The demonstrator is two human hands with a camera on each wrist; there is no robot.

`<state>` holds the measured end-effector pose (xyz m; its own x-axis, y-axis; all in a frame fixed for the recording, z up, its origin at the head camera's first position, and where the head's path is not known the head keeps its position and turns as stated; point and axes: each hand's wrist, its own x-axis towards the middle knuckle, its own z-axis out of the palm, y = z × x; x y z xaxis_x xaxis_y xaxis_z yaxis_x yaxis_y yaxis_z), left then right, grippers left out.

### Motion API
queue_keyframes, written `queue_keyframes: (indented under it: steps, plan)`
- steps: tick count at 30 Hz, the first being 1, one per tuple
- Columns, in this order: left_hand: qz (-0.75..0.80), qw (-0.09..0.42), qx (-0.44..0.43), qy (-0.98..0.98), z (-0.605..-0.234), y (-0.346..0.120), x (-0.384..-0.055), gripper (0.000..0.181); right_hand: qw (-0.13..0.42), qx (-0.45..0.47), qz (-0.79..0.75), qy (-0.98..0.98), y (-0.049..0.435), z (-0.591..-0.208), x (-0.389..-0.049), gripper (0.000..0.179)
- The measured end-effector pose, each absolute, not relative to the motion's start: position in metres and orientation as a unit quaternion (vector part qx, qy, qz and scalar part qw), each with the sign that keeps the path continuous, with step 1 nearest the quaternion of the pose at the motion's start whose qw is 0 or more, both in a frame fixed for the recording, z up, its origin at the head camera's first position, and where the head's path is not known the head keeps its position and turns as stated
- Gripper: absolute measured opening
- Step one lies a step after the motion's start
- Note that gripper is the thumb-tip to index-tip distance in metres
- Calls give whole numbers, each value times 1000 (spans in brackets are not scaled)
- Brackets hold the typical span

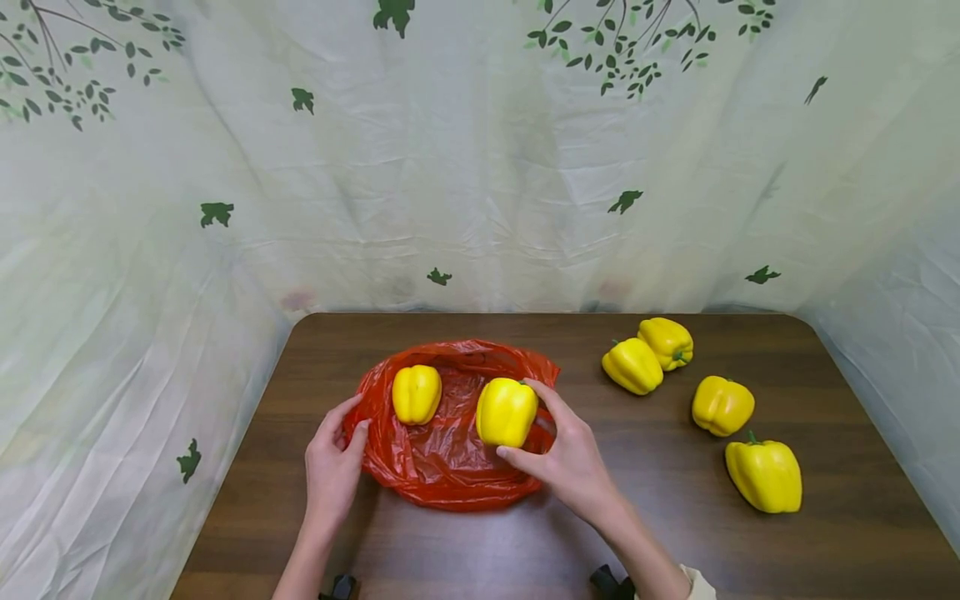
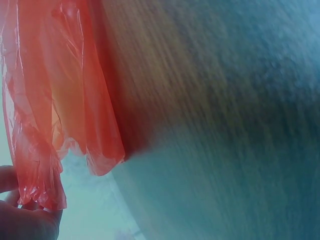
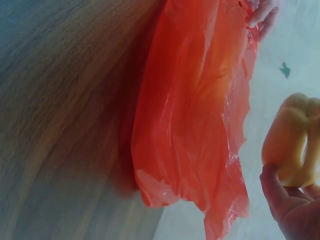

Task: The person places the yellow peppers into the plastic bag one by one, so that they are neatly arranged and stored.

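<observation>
A red plastic bag [image 1: 457, 475] lies on the table with its mouth spread wide. Inside it on the left sits one yellow bell pepper [image 1: 416, 394]. My right hand [image 1: 566, 462] holds another yellow bell pepper [image 1: 506, 412] between thumb and fingers, over the right part of the bag's mouth. In the right wrist view that held pepper [image 3: 292, 142] is above the bag's rim. At the bag's left edge, my left hand [image 1: 333, 467] pinches the rim; the left wrist view shows its fingers on the gathered red plastic [image 2: 37, 185].
To the right on the brown table [image 1: 847, 467] lie several yellow bell peppers: a touching pair at the back, one pepper [image 1: 722, 406] in front of them and another [image 1: 765, 475] nearest me. A pale leaf-print curtain [image 1: 480, 167] hangs behind and on both sides.
</observation>
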<state>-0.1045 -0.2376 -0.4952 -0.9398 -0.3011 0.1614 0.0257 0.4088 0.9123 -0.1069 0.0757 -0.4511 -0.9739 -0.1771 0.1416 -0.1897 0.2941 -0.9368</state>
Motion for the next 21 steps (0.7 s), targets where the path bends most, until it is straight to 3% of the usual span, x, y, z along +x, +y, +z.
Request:
queue_keyframes:
  steps: [7, 15, 21]
  plan:
    - [-538, 144, 90, -826, -496, -237, -104, 42, 2, 105, 558, -823, 66, -455, -114, 85]
    - [-539, 138, 96, -825, -458, -220, -93, 39, 2, 107, 535, -838, 58, -462, -123, 84]
    - [-538, 144, 84, -826, -461, -221, -94, 40, -8, 131, 558, -819, 52, -466, -131, 84]
